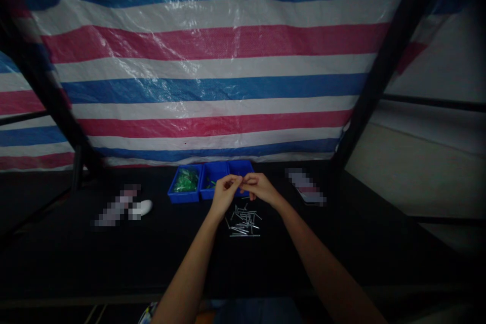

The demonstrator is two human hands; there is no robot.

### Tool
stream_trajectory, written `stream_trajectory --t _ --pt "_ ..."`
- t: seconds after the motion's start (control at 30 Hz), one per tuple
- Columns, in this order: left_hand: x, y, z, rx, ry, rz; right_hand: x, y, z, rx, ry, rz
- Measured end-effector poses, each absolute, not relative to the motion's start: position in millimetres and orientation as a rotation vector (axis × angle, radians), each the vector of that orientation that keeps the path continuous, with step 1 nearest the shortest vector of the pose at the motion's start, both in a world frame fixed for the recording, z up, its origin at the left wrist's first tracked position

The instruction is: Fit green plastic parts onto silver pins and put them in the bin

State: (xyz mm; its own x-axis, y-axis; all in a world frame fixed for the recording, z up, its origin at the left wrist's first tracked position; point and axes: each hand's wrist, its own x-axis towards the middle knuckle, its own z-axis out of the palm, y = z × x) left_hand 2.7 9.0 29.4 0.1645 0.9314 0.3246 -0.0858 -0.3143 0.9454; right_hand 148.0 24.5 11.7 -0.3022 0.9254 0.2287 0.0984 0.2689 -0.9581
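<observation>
My left hand and my right hand meet fingertip to fingertip in front of the blue bins. Both are closed in a pinch, and whatever lies between the fingers is too small to make out. Below them on the black table is a loose pile of thin silvery metal pins, which look like screws or nails. A left blue bin holds green pieces in clear plastic. In the middle blue bin a few small green pieces show. My hands partly cover the right blue bin.
A smooth white object and a blurred-out flat item lie to the left. On the right is another flat, partly blurred item. Striped plastic sheeting hangs behind the black table, between dark slanted posts.
</observation>
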Motion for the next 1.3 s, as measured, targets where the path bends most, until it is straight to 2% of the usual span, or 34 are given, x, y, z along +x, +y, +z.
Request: stream_trajectory --t 0.33,0.63,1.3 --pt "4 7 29 1.461 0.840 1.262 152 30 13 -0.903 -1.473 1.015" --pt "7 9 22 1.441 0.742 1.279 156 24 27 -0.861 -1.332 1.055" --pt "2 14 22 1.441 0.832 1.310 160 23 29 -0.856 -1.329 1.059"
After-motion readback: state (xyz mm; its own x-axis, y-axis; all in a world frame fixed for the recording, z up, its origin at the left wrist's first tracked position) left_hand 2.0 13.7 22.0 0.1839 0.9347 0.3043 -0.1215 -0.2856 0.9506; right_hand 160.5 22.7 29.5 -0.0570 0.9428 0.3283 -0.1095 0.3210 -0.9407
